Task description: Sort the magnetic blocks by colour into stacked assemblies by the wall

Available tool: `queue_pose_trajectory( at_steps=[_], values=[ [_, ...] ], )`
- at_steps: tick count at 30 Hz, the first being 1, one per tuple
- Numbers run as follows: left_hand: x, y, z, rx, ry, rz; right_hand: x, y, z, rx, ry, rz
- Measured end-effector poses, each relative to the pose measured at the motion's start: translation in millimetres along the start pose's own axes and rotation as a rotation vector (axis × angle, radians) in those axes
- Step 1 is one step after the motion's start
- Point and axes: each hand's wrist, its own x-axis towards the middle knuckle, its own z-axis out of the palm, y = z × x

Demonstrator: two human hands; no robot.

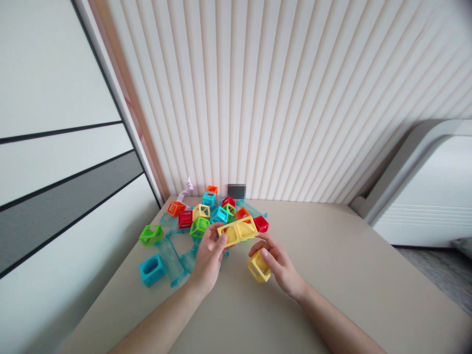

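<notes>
My left hand (209,254) is closed on a yellow double block (238,232), two open-framed cubes end to end, held at its left end with the thumb in front. To the right and lower, my right hand (277,261) grips a single yellow block (259,268) between thumb and fingers. The two yellow pieces are apart. Behind the left hand lies a pile of coloured hollow blocks, among them a green block (200,227), a blue block (220,215) and a red block (261,224). Part of the pile is hidden by my left hand and the double block.
Clear blue track pieces (171,259) lie left of my hand, near a blue block with a round hole (152,270) and a green frame block (151,235). A pale purple twisted piece (186,189) stands at the back of the table (332,275), against a ribbed wall.
</notes>
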Motion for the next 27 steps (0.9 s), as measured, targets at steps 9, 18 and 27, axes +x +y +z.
queue_pose_trajectory(
  at_steps=[9, 18, 27],
  values=[
    [-3.6, -8.0, -1.5, 0.093, -0.137, -0.032, 0.0, 11.3, 7.9, 0.054, 0.094, -0.139],
    [-13.4, -9.4, 2.8, 0.174, -0.291, -0.026, -4.0, 16.5, 25.3, 0.174, 0.119, -0.153],
    [-14.7, -18.5, 3.1, 0.072, -0.369, -0.093, -2.5, 17.7, 26.1, 0.156, 0.236, -0.164]
  ],
)
